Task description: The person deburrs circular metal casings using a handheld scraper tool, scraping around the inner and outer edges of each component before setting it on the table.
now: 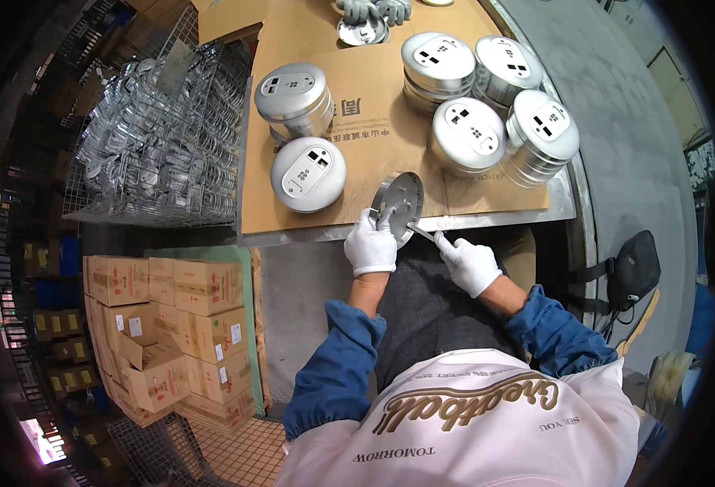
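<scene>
My left hand (371,246), in a white glove, grips the lower left rim of a round metal cover (408,191) and holds it tilted on edge at the table's front edge. The cover's inner side, with small raised posts, faces right. In my white-gloved right hand (469,265) is a thin metal file-like tool (424,233), its tip against or close to the cover's lower rim. Nearest to the left hand on the table lies a silver round cover (308,174) with an oval plate and small square openings.
Stacks of like covers stand at the table's left (295,101) and right (542,134), on cardboard (365,162). Across the table, another person's grey-gloved hands (373,10) hold a metal part. A wire cage of metal parts (158,138) and stacked cartons (203,325) are at left.
</scene>
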The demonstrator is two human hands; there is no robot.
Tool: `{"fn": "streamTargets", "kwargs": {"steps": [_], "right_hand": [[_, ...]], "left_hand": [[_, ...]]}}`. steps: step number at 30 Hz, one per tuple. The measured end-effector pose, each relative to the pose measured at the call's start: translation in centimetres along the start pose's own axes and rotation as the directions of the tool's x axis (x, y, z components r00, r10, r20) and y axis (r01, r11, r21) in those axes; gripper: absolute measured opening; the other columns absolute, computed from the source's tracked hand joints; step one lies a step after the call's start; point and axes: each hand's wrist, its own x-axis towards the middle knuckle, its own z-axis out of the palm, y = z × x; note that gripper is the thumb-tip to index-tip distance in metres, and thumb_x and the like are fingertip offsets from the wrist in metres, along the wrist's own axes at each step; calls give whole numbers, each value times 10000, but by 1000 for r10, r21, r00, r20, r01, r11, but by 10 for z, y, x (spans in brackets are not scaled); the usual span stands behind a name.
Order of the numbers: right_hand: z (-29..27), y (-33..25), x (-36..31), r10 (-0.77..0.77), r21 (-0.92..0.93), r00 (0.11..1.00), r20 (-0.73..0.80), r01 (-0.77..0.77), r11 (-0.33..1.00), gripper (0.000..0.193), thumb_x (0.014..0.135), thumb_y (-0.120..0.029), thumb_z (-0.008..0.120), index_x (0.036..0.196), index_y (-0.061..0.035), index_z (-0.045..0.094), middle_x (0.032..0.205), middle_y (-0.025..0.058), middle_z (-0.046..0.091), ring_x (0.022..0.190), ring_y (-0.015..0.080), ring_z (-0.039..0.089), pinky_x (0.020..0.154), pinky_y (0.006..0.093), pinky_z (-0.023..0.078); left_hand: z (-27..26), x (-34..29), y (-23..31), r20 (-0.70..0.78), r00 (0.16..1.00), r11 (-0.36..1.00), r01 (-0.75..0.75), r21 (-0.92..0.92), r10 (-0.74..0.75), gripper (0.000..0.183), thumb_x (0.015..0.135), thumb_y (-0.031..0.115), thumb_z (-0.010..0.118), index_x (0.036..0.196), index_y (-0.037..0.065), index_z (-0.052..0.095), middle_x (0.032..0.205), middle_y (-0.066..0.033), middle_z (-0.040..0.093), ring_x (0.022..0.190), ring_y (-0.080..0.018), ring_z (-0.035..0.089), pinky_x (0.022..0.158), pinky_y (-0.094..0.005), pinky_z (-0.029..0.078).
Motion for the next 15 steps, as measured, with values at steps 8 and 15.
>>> {"fn": "streamTargets", "kwargs": {"steps": [8, 15], "right_hand": [[-72, 0, 21, -84, 38, 995, 59, 81, 996, 206, 821, -180, 533, 1013, -126, 587, 772, 131, 609, 687, 328, 602, 582, 427, 473], [-63, -8, 30, -123, -38, 977, 175, 132, 991, 198, 797, -200, 570, 970, -112, 607, 769, 120, 624, 680, 317, 610, 582, 416, 482]], "left_hand": [[0, -5, 3, -35, 985, 976, -160, 150, 167, 311, 802, 373, 640, 883, 74, 618, 726, -119, 624, 645, -324, 614, 572, -403, 472], [-3, -5, 6, -16, 985, 979, -166, 119, 169, 320, 801, 373, 638, 905, 72, 614, 704, -111, 611, 621, -313, 606, 566, -399, 470]]}}
